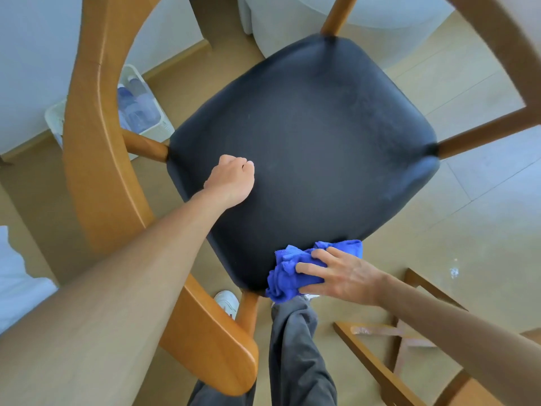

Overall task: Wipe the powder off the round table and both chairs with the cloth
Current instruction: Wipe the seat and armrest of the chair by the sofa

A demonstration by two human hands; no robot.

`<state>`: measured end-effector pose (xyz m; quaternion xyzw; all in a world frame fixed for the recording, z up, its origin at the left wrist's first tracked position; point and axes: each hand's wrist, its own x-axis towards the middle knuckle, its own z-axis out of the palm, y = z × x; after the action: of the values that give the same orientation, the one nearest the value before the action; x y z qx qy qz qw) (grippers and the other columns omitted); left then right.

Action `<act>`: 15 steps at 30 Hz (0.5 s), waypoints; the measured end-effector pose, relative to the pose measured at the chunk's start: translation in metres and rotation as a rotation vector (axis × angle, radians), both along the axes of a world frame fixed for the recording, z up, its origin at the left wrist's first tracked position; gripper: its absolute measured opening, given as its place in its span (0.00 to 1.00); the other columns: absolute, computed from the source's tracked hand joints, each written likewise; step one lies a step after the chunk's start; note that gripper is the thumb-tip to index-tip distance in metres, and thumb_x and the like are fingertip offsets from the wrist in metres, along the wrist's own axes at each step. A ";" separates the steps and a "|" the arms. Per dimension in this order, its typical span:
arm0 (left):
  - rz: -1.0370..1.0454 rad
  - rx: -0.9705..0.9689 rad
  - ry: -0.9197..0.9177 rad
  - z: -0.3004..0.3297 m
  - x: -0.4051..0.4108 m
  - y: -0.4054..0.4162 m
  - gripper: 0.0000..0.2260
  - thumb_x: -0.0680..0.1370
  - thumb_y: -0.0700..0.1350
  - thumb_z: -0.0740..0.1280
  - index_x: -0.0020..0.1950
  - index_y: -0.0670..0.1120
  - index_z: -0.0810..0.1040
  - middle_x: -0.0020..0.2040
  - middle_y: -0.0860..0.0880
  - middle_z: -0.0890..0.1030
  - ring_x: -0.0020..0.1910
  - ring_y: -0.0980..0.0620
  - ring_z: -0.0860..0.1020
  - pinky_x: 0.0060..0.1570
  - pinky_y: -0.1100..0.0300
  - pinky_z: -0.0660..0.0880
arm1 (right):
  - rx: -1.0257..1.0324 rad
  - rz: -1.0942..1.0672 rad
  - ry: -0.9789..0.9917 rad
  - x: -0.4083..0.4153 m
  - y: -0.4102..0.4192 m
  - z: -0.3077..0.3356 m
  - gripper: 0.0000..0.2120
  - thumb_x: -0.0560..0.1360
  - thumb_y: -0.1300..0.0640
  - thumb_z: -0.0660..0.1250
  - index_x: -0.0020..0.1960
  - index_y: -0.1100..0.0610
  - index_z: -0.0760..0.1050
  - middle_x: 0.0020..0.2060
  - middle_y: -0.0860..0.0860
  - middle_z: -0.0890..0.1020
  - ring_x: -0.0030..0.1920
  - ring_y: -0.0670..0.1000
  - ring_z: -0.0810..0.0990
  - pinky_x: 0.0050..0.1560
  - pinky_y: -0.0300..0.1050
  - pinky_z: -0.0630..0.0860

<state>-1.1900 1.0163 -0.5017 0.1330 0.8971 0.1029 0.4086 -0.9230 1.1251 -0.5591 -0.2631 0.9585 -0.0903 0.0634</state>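
Observation:
A wooden chair with a dark padded seat [307, 136] fills the middle of the head view, seen from above. Faint pale powder shows on the seat's right side. My right hand [339, 273] grips a bunched blue cloth [288, 273] at the seat's near edge, by the near corner. My left hand [231, 181] hovers over or rests on the seat's left part with its fingers curled and nothing in it. The curved wooden armrest [96, 142] runs down the left.
A white basket [137, 112] with bottles stands on the floor behind the chair at the left. A second wooden frame [380, 341] with pale powder stands at the bottom right. White fabric [336, 13] lies beyond the chair. My legs and a white shoe [227, 300] are below.

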 end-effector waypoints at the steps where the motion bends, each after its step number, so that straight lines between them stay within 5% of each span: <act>1: -0.008 0.010 0.001 -0.004 0.000 0.000 0.16 0.80 0.47 0.47 0.53 0.48 0.74 0.69 0.49 0.65 0.51 0.45 0.70 0.53 0.53 0.65 | -0.006 -0.047 0.022 -0.001 0.014 0.000 0.20 0.70 0.66 0.67 0.55 0.44 0.74 0.62 0.51 0.69 0.46 0.57 0.74 0.44 0.49 0.75; 4: -0.092 0.008 0.045 -0.015 -0.002 -0.006 0.19 0.81 0.50 0.50 0.71 0.51 0.67 0.72 0.53 0.60 0.67 0.47 0.62 0.63 0.51 0.63 | 0.015 -0.324 0.067 -0.018 0.059 0.001 0.23 0.72 0.69 0.56 0.58 0.47 0.73 0.61 0.53 0.69 0.45 0.60 0.74 0.43 0.51 0.76; 9: -0.218 -0.030 0.114 -0.023 -0.006 -0.012 0.20 0.78 0.46 0.61 0.70 0.50 0.65 0.68 0.52 0.58 0.66 0.48 0.57 0.52 0.52 0.69 | 0.116 -0.898 0.069 -0.050 0.160 0.015 0.28 0.66 0.70 0.67 0.62 0.50 0.71 0.61 0.57 0.70 0.46 0.64 0.73 0.44 0.58 0.77; 15: -0.176 -0.054 0.105 -0.020 0.003 -0.009 0.22 0.74 0.42 0.65 0.67 0.49 0.65 0.69 0.51 0.53 0.68 0.47 0.53 0.45 0.54 0.68 | -0.020 -1.703 -0.104 -0.094 0.173 0.021 0.27 0.73 0.62 0.62 0.71 0.49 0.63 0.69 0.58 0.63 0.58 0.66 0.69 0.56 0.58 0.71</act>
<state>-1.1869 1.0074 -0.5217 0.2054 0.9046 0.0352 0.3719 -1.0172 1.2981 -0.5386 0.5514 0.8243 -0.1274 0.0155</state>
